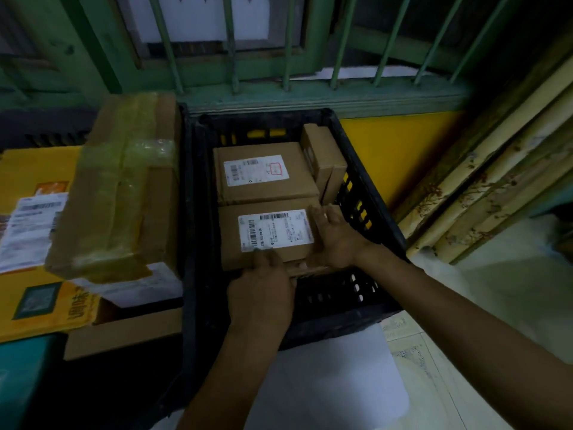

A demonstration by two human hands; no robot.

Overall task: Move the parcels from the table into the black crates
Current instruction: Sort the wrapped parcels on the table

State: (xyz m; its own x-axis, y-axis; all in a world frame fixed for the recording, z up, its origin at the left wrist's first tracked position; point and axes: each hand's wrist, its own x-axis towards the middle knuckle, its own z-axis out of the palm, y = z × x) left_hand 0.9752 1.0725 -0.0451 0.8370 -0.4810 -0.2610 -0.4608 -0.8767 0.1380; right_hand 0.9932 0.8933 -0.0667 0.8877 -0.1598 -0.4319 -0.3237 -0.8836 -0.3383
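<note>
Two bare forearms reach in from the near edge, and both hands are on the near parcel [273,231], a labelled brown box low in the black crate [366,169]. The left hand [262,290] grips its near edge with its fingers curled over the top by the label. The right hand [336,240] holds its right end with the fingers laid over the top corner.

I judge the work well along. A far parcel [265,173] already lies flat behind this one, and small boxes [322,156] stand on edge at the far right. This one looks nearly seated (not let go yet).

A taped carton [117,187] and a yellow parcel [28,169] are piled on the left. Whether that pile sits in a second crate, I cannot tell. No table shows, so what remains is unknown. Both thumbs are hidden, and the dim light blurs the labels.
</note>
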